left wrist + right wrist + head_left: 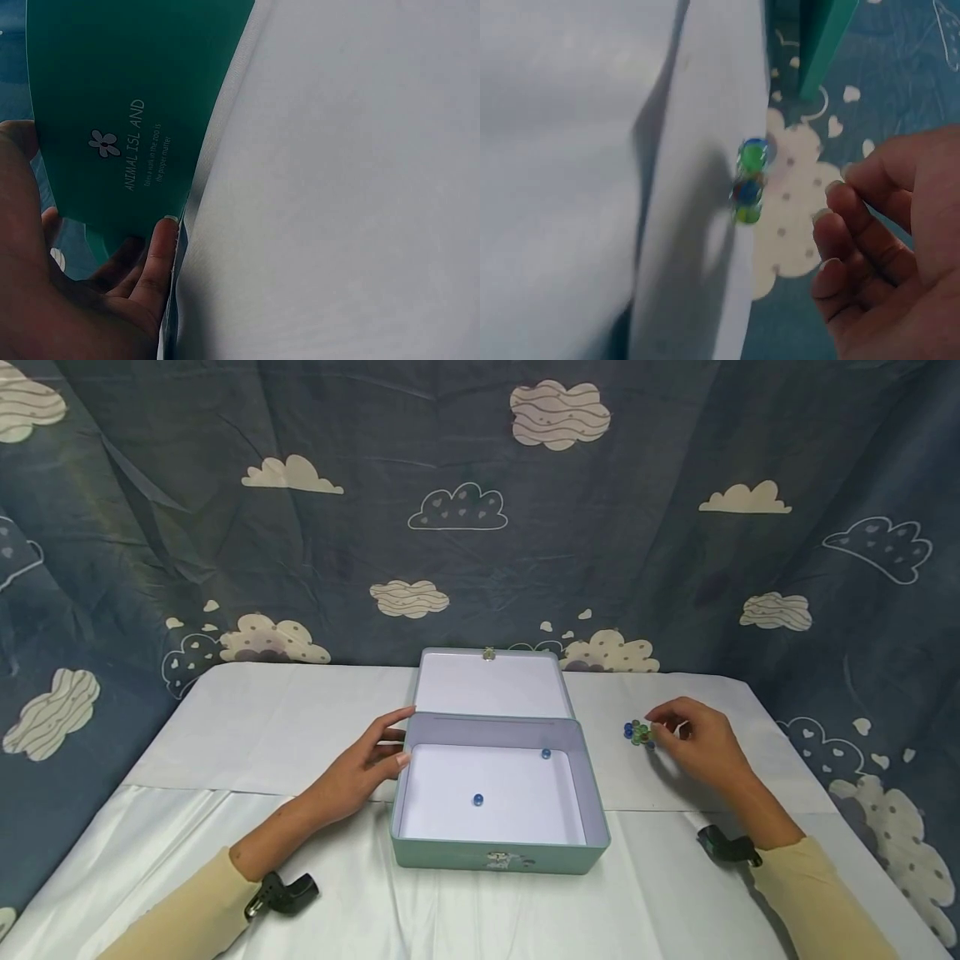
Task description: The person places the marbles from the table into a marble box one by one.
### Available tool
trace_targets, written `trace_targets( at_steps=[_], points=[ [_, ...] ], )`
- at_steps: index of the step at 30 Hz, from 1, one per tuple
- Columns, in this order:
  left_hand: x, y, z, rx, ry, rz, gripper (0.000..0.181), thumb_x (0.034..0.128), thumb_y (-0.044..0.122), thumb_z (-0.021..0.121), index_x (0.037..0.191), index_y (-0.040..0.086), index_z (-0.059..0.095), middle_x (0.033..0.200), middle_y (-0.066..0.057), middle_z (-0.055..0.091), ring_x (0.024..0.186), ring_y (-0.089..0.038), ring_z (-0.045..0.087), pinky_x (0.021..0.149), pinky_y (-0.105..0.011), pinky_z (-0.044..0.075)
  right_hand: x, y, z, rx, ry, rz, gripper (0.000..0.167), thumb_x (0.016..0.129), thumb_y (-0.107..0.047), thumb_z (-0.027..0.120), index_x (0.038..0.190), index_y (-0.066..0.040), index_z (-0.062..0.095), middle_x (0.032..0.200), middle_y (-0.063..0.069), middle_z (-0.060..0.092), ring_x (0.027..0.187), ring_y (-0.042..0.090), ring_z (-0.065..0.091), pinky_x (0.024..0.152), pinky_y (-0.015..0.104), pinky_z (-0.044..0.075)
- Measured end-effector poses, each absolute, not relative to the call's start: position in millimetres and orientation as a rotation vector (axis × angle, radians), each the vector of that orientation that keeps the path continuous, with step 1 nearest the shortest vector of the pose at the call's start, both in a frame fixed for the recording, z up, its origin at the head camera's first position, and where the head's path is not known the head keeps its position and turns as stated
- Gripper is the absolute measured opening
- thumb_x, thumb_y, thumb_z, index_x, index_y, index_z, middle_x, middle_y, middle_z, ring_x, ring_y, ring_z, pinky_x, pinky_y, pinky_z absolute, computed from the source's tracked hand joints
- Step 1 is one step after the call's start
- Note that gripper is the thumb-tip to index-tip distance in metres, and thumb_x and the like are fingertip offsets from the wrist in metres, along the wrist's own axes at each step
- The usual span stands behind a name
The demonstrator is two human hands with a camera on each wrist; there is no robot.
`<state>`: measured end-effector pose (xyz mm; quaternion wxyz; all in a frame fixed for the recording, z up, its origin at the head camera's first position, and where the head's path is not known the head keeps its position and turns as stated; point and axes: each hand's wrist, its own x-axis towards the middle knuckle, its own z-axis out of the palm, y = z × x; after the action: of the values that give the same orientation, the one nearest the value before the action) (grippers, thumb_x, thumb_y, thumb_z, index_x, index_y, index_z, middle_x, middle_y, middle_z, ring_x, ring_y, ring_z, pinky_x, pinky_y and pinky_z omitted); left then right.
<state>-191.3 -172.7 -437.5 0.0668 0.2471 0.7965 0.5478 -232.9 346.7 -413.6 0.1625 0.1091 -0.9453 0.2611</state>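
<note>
Across a white-draped worktop [652, 868], my left grip [363, 770] lies spread against the open box [442, 855] while my right grip [697, 739], loosely curled and seemingly empty, hovers beside marbles [640, 732] clustered right of the box, where a light single-marble pinch should prevent scattering.

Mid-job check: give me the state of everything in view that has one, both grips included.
Green box: open, upright
Lid: swung back, inner face showing
Blue marbles in the box: two, lying apart
Marble cluster: bunched outside the box, to its right
White cloth: spread out, creased
Left grip: touching the box's left side
Right grip: fingers bent beside the cluster, nothing visibly held
</note>
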Motion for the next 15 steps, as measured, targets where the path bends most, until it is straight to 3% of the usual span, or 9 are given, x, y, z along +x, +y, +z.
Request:
trace_targets(
  at_steps=[15],
  points=[
    [-192, -173, -438, 0.742, 2.393, 1.660, 0.062, 0.1121, 0.027, 0.056, 0.168, 0.026, 0.028, 0.152, -0.025, 0.046, 0.140, -0.045, 0.053, 0.097, -0.044, 0.057, -239, 366, -423, 0.320, -2.912, 0.739, 0.012, 0.095, -0.008, 0.076, 0.106, -0.005, 0.076, 0.095, 0.008, 0.071, 0.084, 0.024, 0.061, 0.072, 0.034, 0.052]
  ],
)
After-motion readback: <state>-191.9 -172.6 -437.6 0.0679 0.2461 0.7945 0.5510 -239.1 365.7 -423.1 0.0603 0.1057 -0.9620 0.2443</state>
